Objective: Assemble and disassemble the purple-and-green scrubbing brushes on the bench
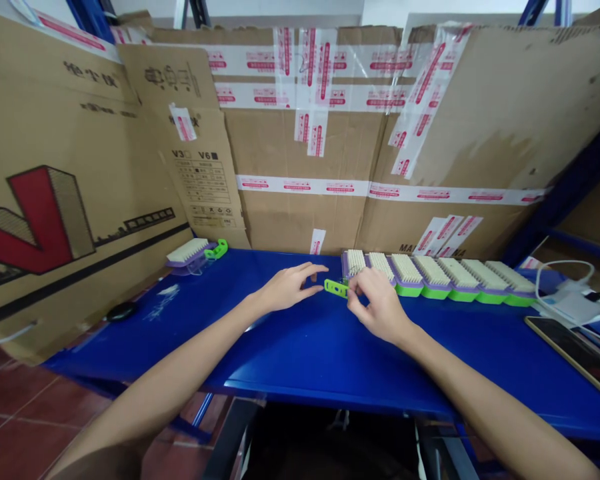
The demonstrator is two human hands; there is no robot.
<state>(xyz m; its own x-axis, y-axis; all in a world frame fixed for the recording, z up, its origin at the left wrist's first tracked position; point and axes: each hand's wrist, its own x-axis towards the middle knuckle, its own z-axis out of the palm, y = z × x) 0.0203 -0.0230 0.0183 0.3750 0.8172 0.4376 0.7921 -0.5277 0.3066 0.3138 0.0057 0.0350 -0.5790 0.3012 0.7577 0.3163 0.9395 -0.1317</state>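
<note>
Between thumb and fingers, my right hand point(377, 303) pinches the end of a small green plastic piece point(335, 288) with holes in it, held above the blue table. Just left of that piece is my left hand point(290, 285), its fingers and thumb apart with nothing between them. Behind my right hand begins a row of several bristle brushes point(433, 275), purple and green with pale bristles facing up; the hand partly covers the nearest ones. At the back left, another purple brush point(187, 253) lies beside a separate green plastic part point(217, 250).
Taped cardboard panels point(300, 147) wall off the back and left of the blue table point(300, 353). On the right lie a phone point(575, 353) and a white device point(570, 300) with cables. A round black object point(121, 311) sits near the left edge.
</note>
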